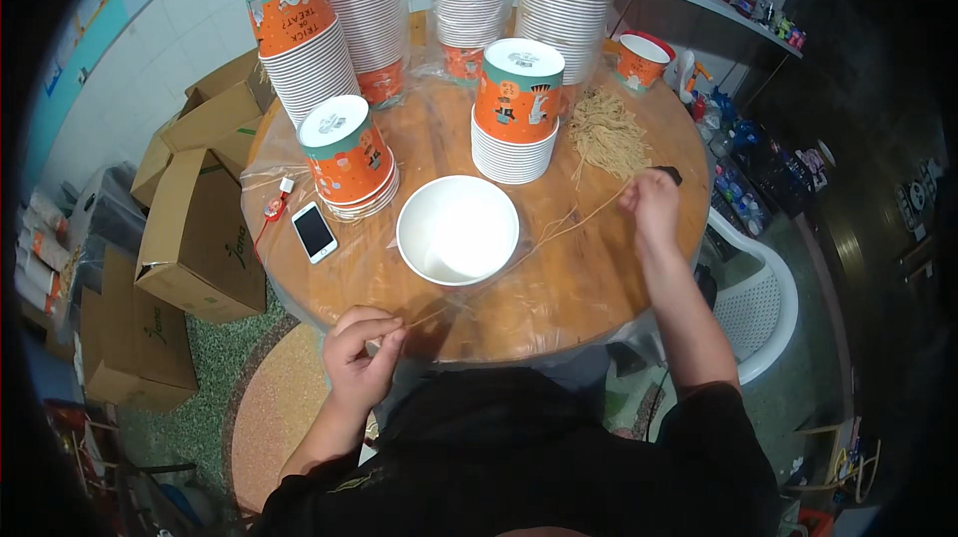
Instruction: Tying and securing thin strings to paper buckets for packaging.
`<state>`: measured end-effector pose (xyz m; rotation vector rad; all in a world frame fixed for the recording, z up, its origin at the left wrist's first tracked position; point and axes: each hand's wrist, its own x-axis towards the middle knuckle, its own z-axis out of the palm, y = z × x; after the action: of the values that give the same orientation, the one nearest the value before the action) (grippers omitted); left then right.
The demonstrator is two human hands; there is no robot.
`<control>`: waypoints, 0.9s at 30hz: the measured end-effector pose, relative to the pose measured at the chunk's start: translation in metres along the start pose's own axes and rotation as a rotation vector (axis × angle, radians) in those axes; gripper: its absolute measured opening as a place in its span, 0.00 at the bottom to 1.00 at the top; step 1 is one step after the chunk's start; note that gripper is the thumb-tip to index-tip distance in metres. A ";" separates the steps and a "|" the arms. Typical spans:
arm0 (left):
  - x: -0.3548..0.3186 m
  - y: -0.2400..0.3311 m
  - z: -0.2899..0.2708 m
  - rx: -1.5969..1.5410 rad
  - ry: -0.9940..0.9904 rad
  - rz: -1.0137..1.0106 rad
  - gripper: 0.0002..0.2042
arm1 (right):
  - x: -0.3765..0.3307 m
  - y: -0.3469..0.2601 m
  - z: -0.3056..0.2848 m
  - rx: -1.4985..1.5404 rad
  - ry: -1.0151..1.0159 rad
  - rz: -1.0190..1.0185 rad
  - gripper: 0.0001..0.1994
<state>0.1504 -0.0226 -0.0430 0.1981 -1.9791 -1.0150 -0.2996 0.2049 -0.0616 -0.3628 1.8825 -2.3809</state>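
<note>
Our left hand point(361, 349) is curled at the near edge of the round wooden table point(589, 277), thumb and fingers pinched on one end of a thin tan string point(544, 241). Our right hand point(649, 206) is raised over the right side of the table, fingers closed on the other end, so the string runs taut between the two hands. It passes just beside the near rim of an open white paper bowl point(457, 229) that stands upright in the middle of the table.

Beyond the right hand lies a loose heap of the same strings point(605, 133). Stacks of orange printed bowls point(516, 108) stand upside down behind the white bowl, taller stacks further back. A white phone point(314, 232) lies flat to the left. Cardboard boxes point(190, 238) sit on the floor at the left, and a white plastic chair point(758, 302) stands at the right.
</note>
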 end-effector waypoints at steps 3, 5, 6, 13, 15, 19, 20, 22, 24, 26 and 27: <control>0.001 0.019 -0.010 0.020 -0.067 0.050 0.06 | 0.009 0.003 -0.001 -0.158 0.005 -0.084 0.09; 0.002 0.027 -0.009 0.020 -0.135 0.152 0.07 | 0.000 0.016 0.000 -0.590 -0.126 -0.351 0.18; 0.001 0.032 -0.010 0.032 -0.129 0.129 0.07 | -0.023 0.018 0.013 -0.826 -0.097 -0.489 0.21; -0.002 0.037 0.021 -0.063 -0.310 0.107 0.08 | -0.249 -0.053 0.091 -0.211 -0.970 -0.522 0.14; -0.005 0.034 0.025 -0.096 -0.287 0.046 0.08 | -0.262 -0.048 0.091 -0.134 -1.004 -0.396 0.16; -0.001 0.025 0.033 -0.166 -0.252 -0.065 0.06 | -0.264 -0.042 0.088 0.260 -0.957 0.402 0.17; -0.002 0.023 0.035 -0.194 -0.243 -0.108 0.05 | -0.261 -0.043 0.086 0.263 -0.955 0.407 0.17; -0.004 0.026 0.041 -0.263 -0.229 -0.219 0.03 | -0.255 -0.048 0.083 0.176 -1.041 0.484 0.19; -0.008 0.021 0.045 -0.355 -0.274 -0.298 0.04 | -0.264 -0.042 0.089 0.187 -0.995 0.459 0.18; -0.014 0.016 0.050 -0.443 -0.280 -0.365 0.05 | -0.268 -0.039 0.090 0.198 -0.947 0.433 0.16; -0.017 0.013 0.052 -0.529 -0.280 -0.428 0.06 | -0.267 -0.037 0.091 0.079 -0.919 0.369 0.13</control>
<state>0.1236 0.0245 -0.0590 0.1970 -1.8674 -1.8924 -0.0164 0.1846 -0.0414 -0.8320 1.2703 -1.6007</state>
